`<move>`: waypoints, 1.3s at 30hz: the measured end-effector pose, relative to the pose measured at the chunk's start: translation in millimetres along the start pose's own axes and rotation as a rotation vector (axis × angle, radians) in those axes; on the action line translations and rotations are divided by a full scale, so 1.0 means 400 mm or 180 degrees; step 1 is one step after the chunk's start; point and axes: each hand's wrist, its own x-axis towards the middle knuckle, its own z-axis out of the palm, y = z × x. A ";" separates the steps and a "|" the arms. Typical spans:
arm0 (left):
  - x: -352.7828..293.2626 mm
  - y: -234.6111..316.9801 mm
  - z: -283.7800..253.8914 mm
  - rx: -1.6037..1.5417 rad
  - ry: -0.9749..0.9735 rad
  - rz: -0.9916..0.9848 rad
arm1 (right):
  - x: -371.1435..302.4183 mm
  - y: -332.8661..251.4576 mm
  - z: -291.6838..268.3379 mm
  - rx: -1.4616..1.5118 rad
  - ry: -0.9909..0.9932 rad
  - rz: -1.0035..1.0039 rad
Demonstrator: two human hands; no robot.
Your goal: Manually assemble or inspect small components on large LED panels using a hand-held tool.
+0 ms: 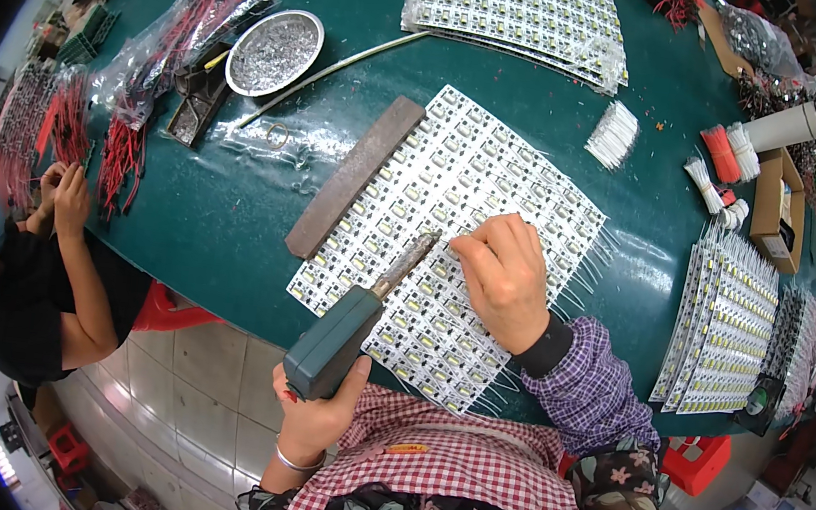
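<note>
Circuit-board sheet point(440, 193) | left hand point(313, 424): gripping soldering gun point(333, 340) | right hand point(506, 278): pinched, contents unclear | dish point(236, 62): silvery scraps point(278, 49)

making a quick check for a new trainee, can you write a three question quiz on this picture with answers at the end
1. Which hand holds the green-bodied soldering tool?
2. True or false: the brown bar lies along the lower right edge of the circuit board sheet.
3. Where in the picture is the round metal dish? a) lower right b) upper left c) lower left

Key:
1. The left hand.
2. False; it lies along the upper left edge.
3. b
</note>
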 end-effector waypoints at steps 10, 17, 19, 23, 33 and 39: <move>-0.016 -0.018 -0.007 0.0419 -0.0053 0.0110 | -0.002 0.003 0.004 -0.0002 0.0024 -0.0033; -0.016 -0.024 -0.011 -0.0218 0.0170 -0.0019 | -0.007 0.009 0.001 -0.0021 0.0036 -0.0017; -0.009 -0.007 -0.012 -0.0252 0.0223 -0.0301 | -0.005 0.007 0.000 -0.0026 0.0023 0.0000; 0.029 0.019 -0.013 -0.0143 0.0270 -0.0314 | 0.007 0.000 0.000 0.0018 0.0003 0.0014; 0.320 0.045 -0.084 0.1407 0.1337 0.1441 | 0.023 -0.027 -0.005 0.0164 -0.0076 0.0118; 0.438 0.069 -0.044 -0.1855 0.0976 0.0067 | -0.006 -0.039 -0.037 0.0166 0.0393 0.0328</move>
